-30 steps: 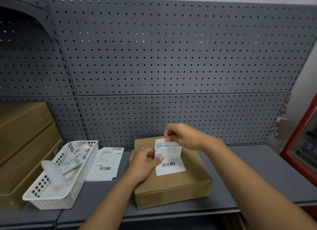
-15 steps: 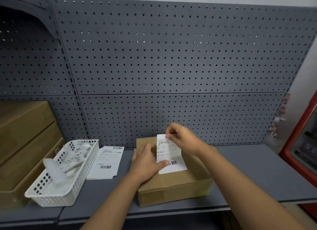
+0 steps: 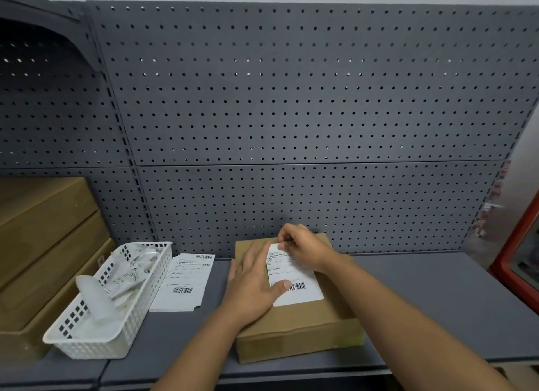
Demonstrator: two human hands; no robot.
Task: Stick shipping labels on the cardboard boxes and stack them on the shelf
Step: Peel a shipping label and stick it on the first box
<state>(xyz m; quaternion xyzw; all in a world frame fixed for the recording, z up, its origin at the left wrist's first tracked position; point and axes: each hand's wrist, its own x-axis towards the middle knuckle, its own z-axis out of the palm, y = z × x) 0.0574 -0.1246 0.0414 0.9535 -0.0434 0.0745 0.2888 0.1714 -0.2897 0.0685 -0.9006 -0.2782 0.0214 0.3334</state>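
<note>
On the shelf (image 3: pixel 437 303), box (image 3: pixel 306 320) with label (image 3: pixel 300 296) on top. Flat left hand (image 3: pixel 250 280), fingers straight, thumb pressing label's near edge; right hand (image 3: pixel 303 245) pinches its far edge. Risk: far end dropped unevenly traps a crease or sticks crooked; box may slide under the push.

White label (image 3: pixel 294 277) seemingly flat atop brown cardboard box (image 3: pixel 306 323) on shelf (image 3: pixel 437 297)
</note>
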